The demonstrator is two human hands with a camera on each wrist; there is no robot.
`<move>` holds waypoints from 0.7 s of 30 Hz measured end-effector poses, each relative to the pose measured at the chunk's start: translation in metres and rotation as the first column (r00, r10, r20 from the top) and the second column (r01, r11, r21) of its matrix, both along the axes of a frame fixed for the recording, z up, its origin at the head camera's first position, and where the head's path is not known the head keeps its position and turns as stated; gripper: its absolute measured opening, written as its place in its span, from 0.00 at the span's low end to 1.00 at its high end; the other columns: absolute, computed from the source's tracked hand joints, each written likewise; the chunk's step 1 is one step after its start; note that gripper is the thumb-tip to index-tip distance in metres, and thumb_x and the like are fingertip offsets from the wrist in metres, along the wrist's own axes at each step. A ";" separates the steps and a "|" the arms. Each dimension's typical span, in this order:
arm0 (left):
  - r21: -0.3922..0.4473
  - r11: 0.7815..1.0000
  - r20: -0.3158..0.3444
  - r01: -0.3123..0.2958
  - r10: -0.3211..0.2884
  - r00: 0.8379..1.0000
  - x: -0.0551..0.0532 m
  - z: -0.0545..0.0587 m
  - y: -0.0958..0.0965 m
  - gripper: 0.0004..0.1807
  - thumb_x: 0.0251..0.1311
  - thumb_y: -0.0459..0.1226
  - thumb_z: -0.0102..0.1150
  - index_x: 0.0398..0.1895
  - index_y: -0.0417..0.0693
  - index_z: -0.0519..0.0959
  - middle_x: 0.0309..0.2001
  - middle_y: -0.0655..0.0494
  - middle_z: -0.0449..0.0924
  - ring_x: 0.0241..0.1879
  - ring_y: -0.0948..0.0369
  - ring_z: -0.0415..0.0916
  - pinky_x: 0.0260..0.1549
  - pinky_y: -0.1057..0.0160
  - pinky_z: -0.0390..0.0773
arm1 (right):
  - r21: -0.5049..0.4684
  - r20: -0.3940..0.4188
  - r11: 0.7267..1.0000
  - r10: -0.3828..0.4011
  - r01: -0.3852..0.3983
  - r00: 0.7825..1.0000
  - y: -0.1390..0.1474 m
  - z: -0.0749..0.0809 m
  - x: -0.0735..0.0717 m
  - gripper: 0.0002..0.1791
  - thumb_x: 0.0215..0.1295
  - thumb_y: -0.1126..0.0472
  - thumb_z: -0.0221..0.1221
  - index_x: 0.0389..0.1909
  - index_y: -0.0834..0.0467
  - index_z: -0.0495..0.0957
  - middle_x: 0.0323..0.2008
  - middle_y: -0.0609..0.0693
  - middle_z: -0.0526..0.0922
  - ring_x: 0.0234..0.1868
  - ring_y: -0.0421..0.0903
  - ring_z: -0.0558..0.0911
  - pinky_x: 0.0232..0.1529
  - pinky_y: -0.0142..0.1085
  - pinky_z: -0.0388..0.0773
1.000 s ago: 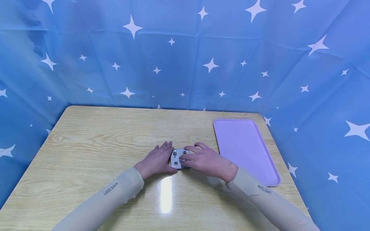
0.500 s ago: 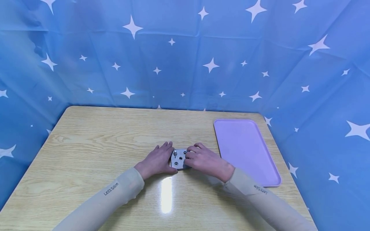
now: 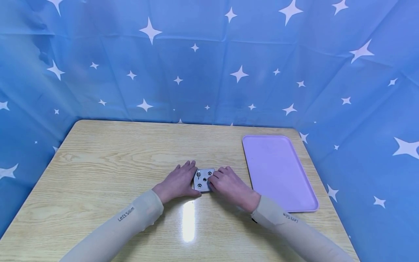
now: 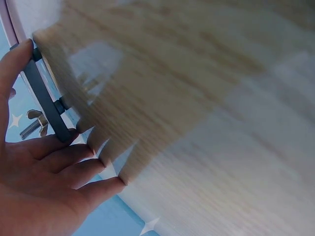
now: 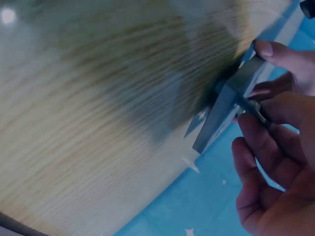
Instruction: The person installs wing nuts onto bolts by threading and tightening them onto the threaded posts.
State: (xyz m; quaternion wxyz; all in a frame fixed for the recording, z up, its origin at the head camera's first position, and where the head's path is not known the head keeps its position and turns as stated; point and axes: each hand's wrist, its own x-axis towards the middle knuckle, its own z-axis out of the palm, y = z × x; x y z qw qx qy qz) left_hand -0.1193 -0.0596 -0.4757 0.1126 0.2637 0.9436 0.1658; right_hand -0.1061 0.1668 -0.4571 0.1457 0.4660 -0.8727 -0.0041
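A small grey metal plate (image 3: 203, 185) with several holes lies near the middle of the table. My left hand (image 3: 176, 182) grips its left side, thumb at the near edge and forefinger at the far edge. From the plate's far left corner stands a threaded bolt with a wing nut (image 4: 38, 123). At the right side, my right hand (image 3: 230, 185) pinches a dark bolt (image 5: 252, 109) between thumb and forefinger, right at the plate's face. The other right fingers curl inward. Dark round feet (image 4: 60, 105) show beneath the plate.
A purple tray (image 3: 278, 171) lies to the right, close behind the right forearm. The wooden table (image 3: 131, 145) ends at a blue star-patterned curtain (image 3: 209, 62) at the back and sides. Light glares off the tabletop in front of the plate.
My right hand has drawn in at the plate's right side, its fingers curling from spread to a close pinch and its wrist turning. My left hand and the plate have stayed put.
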 end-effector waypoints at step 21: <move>0.002 1.000 0.009 -0.008 0.008 1.000 -0.002 -0.001 0.000 0.53 0.50 0.60 0.77 0.71 0.35 0.70 0.75 0.36 0.63 0.75 0.41 0.59 0.69 0.37 0.63 | 0.212 -0.014 0.949 0.242 -0.233 0.970 0.016 0.031 -0.008 0.17 0.62 0.57 0.71 0.53 0.46 0.86 0.59 0.39 0.83 0.69 0.49 0.74 0.65 0.56 0.70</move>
